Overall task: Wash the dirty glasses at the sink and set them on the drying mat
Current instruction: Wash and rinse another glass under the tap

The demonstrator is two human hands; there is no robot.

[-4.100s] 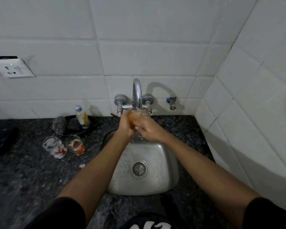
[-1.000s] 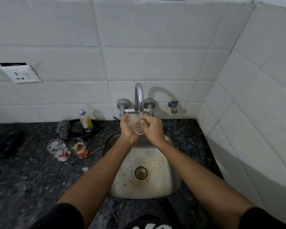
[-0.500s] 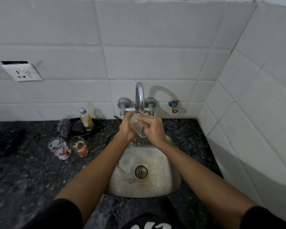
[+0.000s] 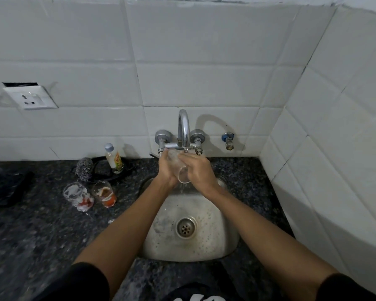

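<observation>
Clear glass [image 4: 181, 170], tilted, mouth toward the camera, sits under the tap [image 4: 183, 129] above the steel sink [image 4: 215, 240]. Left hand [image 4: 167, 170] and right hand [image 4: 197, 170] both curl round it; water spills from its rim. Two soiled glasses [image 4: 91, 195] stand on the dark speckled stone counter [image 4: 41, 231], left of the sink. White tiled walls [image 4: 204, 61] meet in a corner.

Both hands covered most of the clear glass [image 4: 181, 170] under the tap [image 4: 183, 129]; its base was hidden. Left of the tap, a dark object [image 4: 8, 183] on the desk [image 4: 41, 231] was blurred, cut by the frame edge, unidentifiable.
</observation>
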